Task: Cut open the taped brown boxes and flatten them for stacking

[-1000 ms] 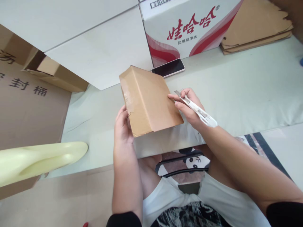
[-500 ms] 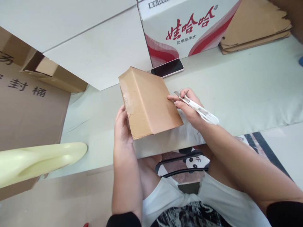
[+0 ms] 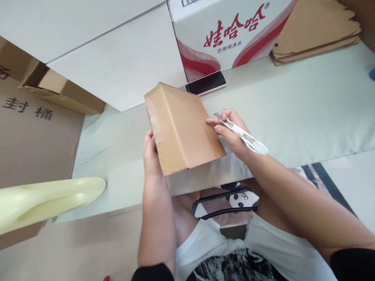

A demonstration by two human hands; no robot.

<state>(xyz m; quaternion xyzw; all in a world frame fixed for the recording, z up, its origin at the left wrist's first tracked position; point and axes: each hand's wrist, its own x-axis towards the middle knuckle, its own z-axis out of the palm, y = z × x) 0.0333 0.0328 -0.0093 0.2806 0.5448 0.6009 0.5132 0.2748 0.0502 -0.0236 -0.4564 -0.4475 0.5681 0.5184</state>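
Brown cardboard box (image 3: 190,128) in L hand (image 3: 152,158), slim white-handled cutter knife (image 3: 249,139) in R hand (image 3: 234,142).
L hand grips box at its left side, fingers partly hidden; R hand pinches knife btwn thumb & fingers, one fingertip touching box's right part. Box is tilted over pale green covered table (image 3: 293,105), nr flat black-screened phone (image 3: 206,82); cannot tell if it rests there.

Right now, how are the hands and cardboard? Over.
Left hand supporting folded cardboard. Right hand gripping cutter, blade exposed. Phone just beyond, apparently not in the way.
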